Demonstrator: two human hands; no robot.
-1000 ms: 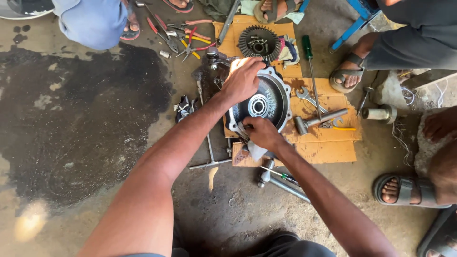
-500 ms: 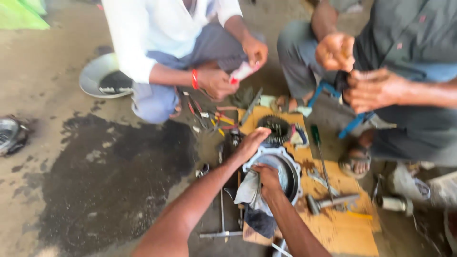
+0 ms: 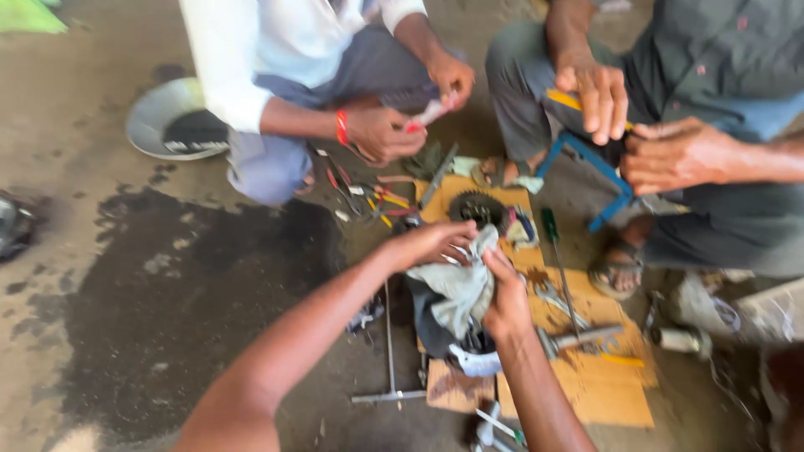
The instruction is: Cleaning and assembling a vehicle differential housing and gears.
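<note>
- Left hand (image 3: 431,243): reaches in from lower left, fingers curled and pinched on the upper edge of a grey-green rag (image 3: 456,289).
- Right hand (image 3: 505,295): comes up from below, fingers closed around the right side of the same rag — both hands grip it at once.
- Rag: bunched, hanging between the two hands, draped over a dark round metal housing (image 3: 465,351) whose pale rim shows just below the cloth. Housing sits at the left edge of an orange board (image 3: 611,393) on the ground.
- On the board: a toothed gear (image 3: 477,208) just above the hands; a green-handled screwdriver (image 3: 553,243) to the right of the right hand; a hammer-like tool (image 3: 578,339) lying across the board near the right wrist.
- A long thin T-shaped metal rod (image 3: 389,351) lies on the floor left of the housing.
- Large dark oily stain (image 3: 184,301) on the concrete to the left.
- Two other people squat opposite. One, in a white shirt with a red wristband, holds a small item in both hands (image 3: 394,130) — too blurred to identify. The other, in a dark shirt, has both hands (image 3: 636,125) on a blue-framed tool (image 3: 599,180).
- Pliers and small red and yellow tools (image 3: 368,197) lie scattered near the white-shirted person's feet; a metal basin (image 3: 172,125) sits behind.
</note>
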